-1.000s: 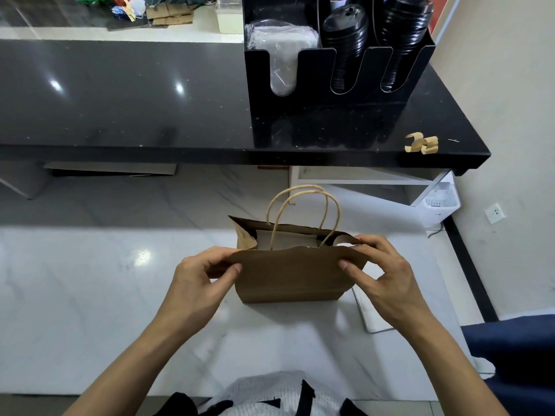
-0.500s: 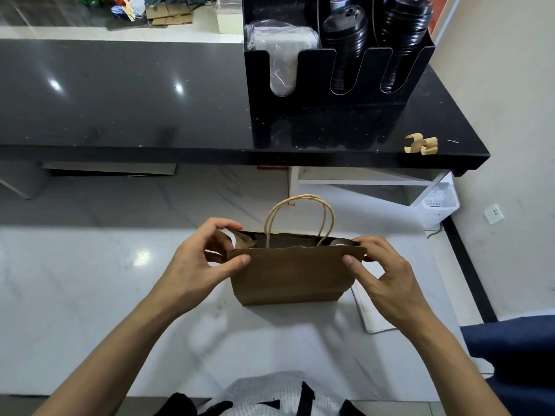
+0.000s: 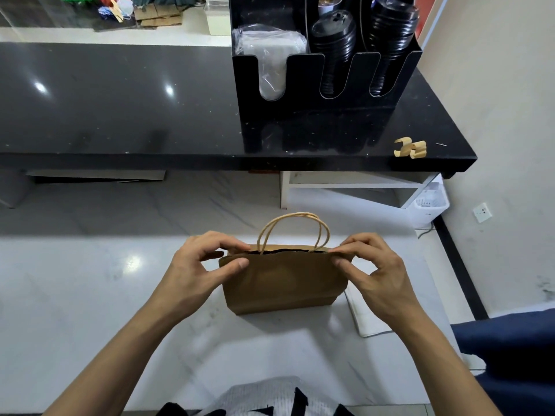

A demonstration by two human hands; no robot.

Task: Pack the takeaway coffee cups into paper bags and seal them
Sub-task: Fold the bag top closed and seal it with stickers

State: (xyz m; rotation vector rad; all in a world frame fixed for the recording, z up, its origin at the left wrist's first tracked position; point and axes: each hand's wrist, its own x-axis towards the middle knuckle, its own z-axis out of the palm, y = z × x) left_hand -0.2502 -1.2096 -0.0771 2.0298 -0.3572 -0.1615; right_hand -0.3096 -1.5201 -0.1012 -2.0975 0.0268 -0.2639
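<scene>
A brown paper bag (image 3: pixel 283 280) with twisted paper handles (image 3: pixel 295 229) stands upright on the white marble counter (image 3: pixel 75 310). My left hand (image 3: pixel 198 271) pinches the bag's top left corner between thumb and fingers. At the top right corner my right hand (image 3: pixel 375 274) pinches the rim the same way. The two sides of the mouth are pressed nearly together, leaving a thin dark slit. No coffee cup shows; the bag's inside is hidden.
A raised black counter (image 3: pixel 120 109) runs across the back. On it stands a black organiser (image 3: pixel 324 85) with stacked black lids and a bagged stack, plus curled paper scraps (image 3: pixel 410 148). A white mat (image 3: pixel 366 319) lies right of the bag, and blue fabric (image 3: pixel 510 349) sits at the right edge.
The bag's mouth was open with its back side folded away; both hands have brought the top edges together. My left hand shifted up to the top left corner.
</scene>
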